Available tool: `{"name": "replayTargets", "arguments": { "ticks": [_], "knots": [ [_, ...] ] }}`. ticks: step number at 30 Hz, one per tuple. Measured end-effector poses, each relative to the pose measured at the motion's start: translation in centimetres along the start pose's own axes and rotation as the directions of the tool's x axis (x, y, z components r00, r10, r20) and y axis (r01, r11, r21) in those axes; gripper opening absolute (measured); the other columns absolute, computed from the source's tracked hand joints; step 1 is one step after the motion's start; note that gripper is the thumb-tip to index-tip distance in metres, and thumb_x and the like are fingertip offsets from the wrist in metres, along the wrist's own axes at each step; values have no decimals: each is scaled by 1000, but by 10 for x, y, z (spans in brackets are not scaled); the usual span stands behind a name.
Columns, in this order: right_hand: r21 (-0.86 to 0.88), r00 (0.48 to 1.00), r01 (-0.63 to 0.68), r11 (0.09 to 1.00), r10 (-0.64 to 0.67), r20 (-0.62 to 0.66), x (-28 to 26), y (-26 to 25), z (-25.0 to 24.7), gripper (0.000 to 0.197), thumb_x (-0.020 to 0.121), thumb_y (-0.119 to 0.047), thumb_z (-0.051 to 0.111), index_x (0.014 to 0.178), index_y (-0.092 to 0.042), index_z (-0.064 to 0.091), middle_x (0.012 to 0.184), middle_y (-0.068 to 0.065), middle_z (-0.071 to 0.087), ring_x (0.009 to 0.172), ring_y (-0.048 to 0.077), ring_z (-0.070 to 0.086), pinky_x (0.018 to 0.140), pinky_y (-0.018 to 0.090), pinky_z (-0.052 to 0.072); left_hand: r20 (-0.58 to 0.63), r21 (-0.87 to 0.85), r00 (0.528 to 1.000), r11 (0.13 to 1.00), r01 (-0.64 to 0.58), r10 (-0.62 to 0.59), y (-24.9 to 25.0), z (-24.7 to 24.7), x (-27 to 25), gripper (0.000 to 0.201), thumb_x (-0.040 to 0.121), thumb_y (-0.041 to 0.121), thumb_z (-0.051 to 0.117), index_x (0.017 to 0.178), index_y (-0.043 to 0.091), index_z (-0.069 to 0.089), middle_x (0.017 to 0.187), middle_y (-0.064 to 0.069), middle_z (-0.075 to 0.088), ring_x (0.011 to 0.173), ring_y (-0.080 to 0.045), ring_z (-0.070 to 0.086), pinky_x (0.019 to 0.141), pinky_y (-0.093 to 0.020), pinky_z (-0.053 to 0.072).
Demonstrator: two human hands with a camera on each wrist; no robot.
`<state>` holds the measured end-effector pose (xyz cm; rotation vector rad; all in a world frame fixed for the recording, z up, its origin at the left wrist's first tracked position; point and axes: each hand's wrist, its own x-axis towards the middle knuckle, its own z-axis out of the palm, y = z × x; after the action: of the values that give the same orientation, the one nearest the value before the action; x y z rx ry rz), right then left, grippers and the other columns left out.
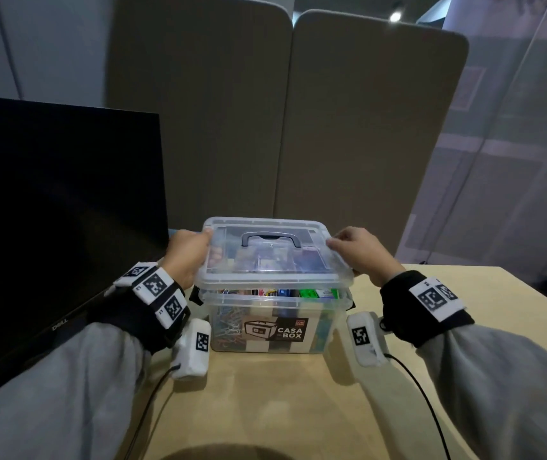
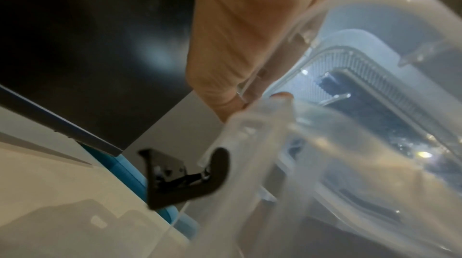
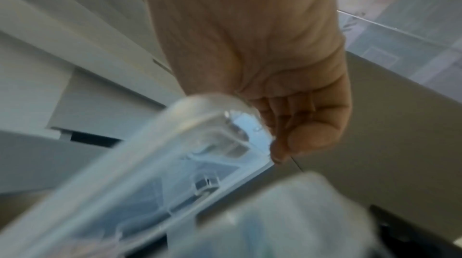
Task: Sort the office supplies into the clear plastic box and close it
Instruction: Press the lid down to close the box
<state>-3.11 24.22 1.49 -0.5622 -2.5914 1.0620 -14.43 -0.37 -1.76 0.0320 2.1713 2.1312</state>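
Lid held over the filled box by both of my hands, not yet seated.

I am gripping the clear lid (image 1: 273, 260) at its two short ends: my left hand (image 1: 187, 257) is curling its fingers (image 2: 252, 92) round the left edge, thumb on top, and my right hand (image 1: 361, 252) is pinching the right edge the same way, fingers (image 3: 300, 139) tucked under the rim. The lid, grey handle (image 1: 270, 240) lying flat on top, is hovering just above the clear plastic box (image 1: 272, 322), a gap showing along the near edge. The box is standing on the worktop (image 1: 282, 400), between my wrists, holding coloured paper clips (image 1: 229, 327) at its left side and assorted supplies beneath the rim. A black latch (image 2: 185, 179) on the box's left side is hanging open. A dark monitor (image 1: 59, 220) is standing to the left.
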Motion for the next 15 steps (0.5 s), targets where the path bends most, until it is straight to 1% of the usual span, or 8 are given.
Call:
{"name": "replayTargets", "arguments": {
  "ticks": [2,3,4,6,8,10,12,15],
  "knots": [
    [-97,999,-19,995,16,-29,0,6,3,14,94,-24,52,101,-12,57,91,4,62,78,20,63,56,31,54,-20,82,999,996,-43,45,2,5,-3,31,101,24,51,93,-2,65,79,-15,67,69,-26,65,71,-42,58],
    [-142,999,-25,989,19,-40,1,9,4,15,94,-23,51,100,-11,58,91,6,62,80,22,64,61,34,57,-46,178,994,980,-86,95,3,6,-4,31,100,25,52,85,1,64,80,-15,67,73,-28,65,78,-44,57],
    [-191,999,-28,981,20,-46,2,13,5,17,93,-23,51,100,-10,60,91,8,64,81,25,64,67,38,58,-70,292,985,947,-133,160,4,7,-6,31,99,26,53,78,5,61,78,-12,64,75,-27,63,81,-44,55],
    [-271,998,-25,962,10,-54,3,18,9,20,92,-22,51,98,-6,63,91,11,66,82,28,65,75,43,58,-85,481,963,857,-185,255,4,9,-6,28,97,27,54,78,8,59,77,-8,59,76,-26,59,78,-42,53],
    [-341,998,-13,940,-8,-58,4,22,14,23,91,-23,52,94,-4,66,89,13,67,81,30,65,75,41,57,-64,585,962,791,-178,265,1,9,-2,27,97,29,54,86,5,62,76,-6,58,75,-24,58,68,-36,49],
    [-383,996,-13,924,-22,-87,7,26,19,25,92,-26,52,93,-6,66,89,12,67,82,29,64,74,37,55,-44,671,965,723,-163,259,-5,8,2,33,97,31,53,86,1,62,76,-8,59,75,-26,59,61,-31,42],
    [-382,993,-11,924,-35,-114,11,29,24,25,92,-31,51,92,-9,65,88,8,66,81,27,64,73,37,55,-26,735,963,658,-164,269,-13,6,6,39,97,33,52,84,-1,65,81,-13,65,77,-31,62,62,-32,46],
    [-407,987,-11,913,-56,-152,15,31,30,26,93,-34,50,88,-11,63,82,5,64,77,25,63,67,34,54,-14,796,955,581,-170,298,-23,7,8,38,96,33,52,77,3,66,82,-15,66,76,-32,63,71,-38,56]
  ]
}}
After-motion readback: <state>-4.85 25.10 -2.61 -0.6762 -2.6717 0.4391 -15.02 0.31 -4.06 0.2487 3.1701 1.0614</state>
